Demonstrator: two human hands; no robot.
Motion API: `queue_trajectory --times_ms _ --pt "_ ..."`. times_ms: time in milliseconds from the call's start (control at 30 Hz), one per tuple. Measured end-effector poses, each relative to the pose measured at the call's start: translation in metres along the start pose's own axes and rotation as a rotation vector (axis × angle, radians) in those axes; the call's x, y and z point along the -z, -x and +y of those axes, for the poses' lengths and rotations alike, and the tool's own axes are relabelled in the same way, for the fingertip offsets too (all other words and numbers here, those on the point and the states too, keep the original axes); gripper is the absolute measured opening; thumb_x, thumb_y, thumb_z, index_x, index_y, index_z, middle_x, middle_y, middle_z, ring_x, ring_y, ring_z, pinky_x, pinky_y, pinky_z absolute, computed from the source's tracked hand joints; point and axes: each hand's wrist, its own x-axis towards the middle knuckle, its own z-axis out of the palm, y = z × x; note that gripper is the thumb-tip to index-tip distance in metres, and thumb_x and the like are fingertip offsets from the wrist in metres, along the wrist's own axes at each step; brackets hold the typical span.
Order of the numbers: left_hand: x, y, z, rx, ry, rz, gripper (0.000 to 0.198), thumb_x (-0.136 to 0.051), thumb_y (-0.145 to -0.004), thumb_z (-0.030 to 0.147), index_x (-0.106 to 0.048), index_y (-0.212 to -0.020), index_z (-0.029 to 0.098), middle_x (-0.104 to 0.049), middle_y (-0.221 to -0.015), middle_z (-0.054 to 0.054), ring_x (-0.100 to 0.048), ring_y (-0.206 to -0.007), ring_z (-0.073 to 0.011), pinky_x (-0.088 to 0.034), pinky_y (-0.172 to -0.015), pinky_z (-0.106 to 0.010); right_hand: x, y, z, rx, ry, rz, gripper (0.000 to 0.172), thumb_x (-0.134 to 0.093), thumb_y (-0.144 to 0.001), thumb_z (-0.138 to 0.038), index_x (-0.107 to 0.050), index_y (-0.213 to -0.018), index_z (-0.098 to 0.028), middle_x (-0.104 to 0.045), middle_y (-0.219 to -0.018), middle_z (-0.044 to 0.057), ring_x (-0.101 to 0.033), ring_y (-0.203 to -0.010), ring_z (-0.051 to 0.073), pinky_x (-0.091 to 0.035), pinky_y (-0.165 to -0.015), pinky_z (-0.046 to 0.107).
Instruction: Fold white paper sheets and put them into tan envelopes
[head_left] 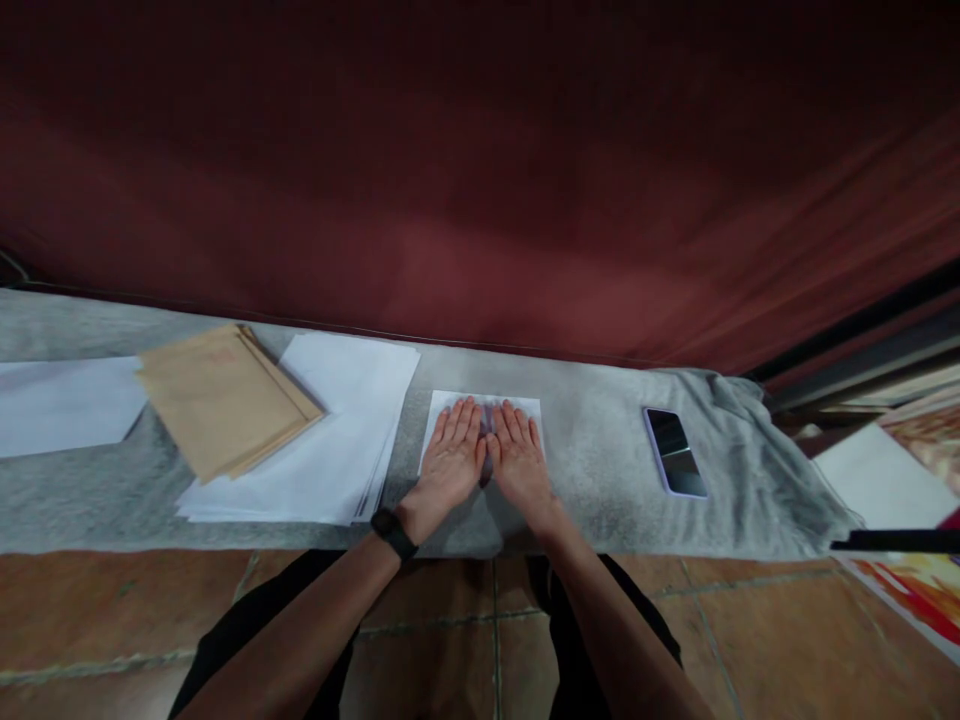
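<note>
A black, watch-like band [394,534] ringed the left wrist [417,512] just behind the left hand [452,450], its dark face to the outer side. The forearms [322,615], behind the left hand and the right hand [519,460] alike, were bare. Black trousers [255,606] showed farther back from the grip, finer detail lost in shadow.

The sheet [437,404] under the fingers [458,418] is white, the cloth [600,440] around mottled grey, the papers [337,420] to their left white, the envelopes [221,400] tan, the phone [675,451] to their right black and lilac, the fabric [465,240] beyond dark red.
</note>
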Motion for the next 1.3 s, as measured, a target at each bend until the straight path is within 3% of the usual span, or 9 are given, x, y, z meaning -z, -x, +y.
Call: queue_trajectory --times_ms 167,600,767,967,1300 --pt "-0.008 0.000 0.002 0.023 -0.007 -0.039 0.059 -0.031 -0.102 0.023 -0.036 -0.158 0.006 -0.034 -0.167 -0.016 -0.023 -0.158 -0.0272 -0.023 -0.130 -0.050 -0.004 -0.001 -0.005 0.007 -0.011 -0.019 0.054 -0.029 -0.111 -0.034 -0.039 -0.159 -0.012 -0.033 -0.168 0.013 -0.027 -0.158 0.026 -0.021 -0.128 0.048" --pt "-0.003 0.003 -0.019 0.064 -0.042 0.007 0.060 -0.032 -0.103 0.029 -0.037 -0.159 0.008 -0.037 -0.165 -0.016 -0.027 -0.157 -0.0263 -0.025 -0.129 -0.048 -0.004 0.006 0.017 -0.086 0.072 0.048 0.053 -0.035 -0.110 -0.034 -0.038 -0.160 -0.018 -0.032 -0.168 0.014 -0.032 -0.155 0.029 -0.025 -0.125 0.051" --pt "0.002 0.001 -0.011 0.052 -0.031 -0.003 0.060 -0.029 -0.103 0.028 -0.038 -0.157 0.002 -0.037 -0.165 -0.019 -0.027 -0.157 -0.0267 -0.024 -0.130 -0.047 -0.002 0.007 0.015 -0.056 0.054 0.050 0.054 -0.036 -0.109 -0.034 -0.038 -0.160 -0.016 -0.030 -0.169 0.013 -0.029 -0.156 0.029 -0.023 -0.126 0.051" --pt "-0.003 -0.002 0.002 -0.003 0.016 -0.016 0.060 -0.029 -0.103 0.025 -0.036 -0.158 0.005 -0.037 -0.165 -0.017 -0.025 -0.158 -0.0261 -0.026 -0.129 -0.048 -0.001 0.005 0.005 0.001 0.034 0.004 0.052 -0.035 -0.110 -0.036 -0.043 -0.158 -0.019 -0.034 -0.168 0.008 -0.033 -0.155 0.028 -0.021 -0.128 0.048" --pt "-0.004 -0.008 -0.011 0.072 -0.028 -0.014 0.060 -0.033 -0.104 0.032 -0.038 -0.158 0.006 -0.038 -0.165 -0.017 -0.031 -0.156 -0.0269 -0.025 -0.129 -0.047 -0.003 0.009 0.027 -0.069 0.084 0.044 0.054 -0.037 -0.110 -0.035 -0.040 -0.159 -0.013 -0.038 -0.165 0.014 -0.038 -0.151 0.030 -0.025 -0.125 0.051"
